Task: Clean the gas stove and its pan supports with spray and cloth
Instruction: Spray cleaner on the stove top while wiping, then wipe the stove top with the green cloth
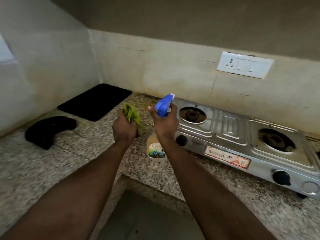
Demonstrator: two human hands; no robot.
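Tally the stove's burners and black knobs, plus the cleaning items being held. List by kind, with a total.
Burners: 2
Black knobs: 2
Spray bottle: 1
Green cloth: 1
Total: 6

The green cloth point(132, 114) sits bunched in the left hand point(124, 128), its crumpled folds poking out above the fingers. The spray bottle point(162, 108) stands roughly upright in the right hand point(166, 125) — blue trigger head with a white tip above the grip, pale labelled body below the wrist. Just right of that hand lies the steel two-burner gas stove point(230, 129) — black knobs in front, dark round burners on top.
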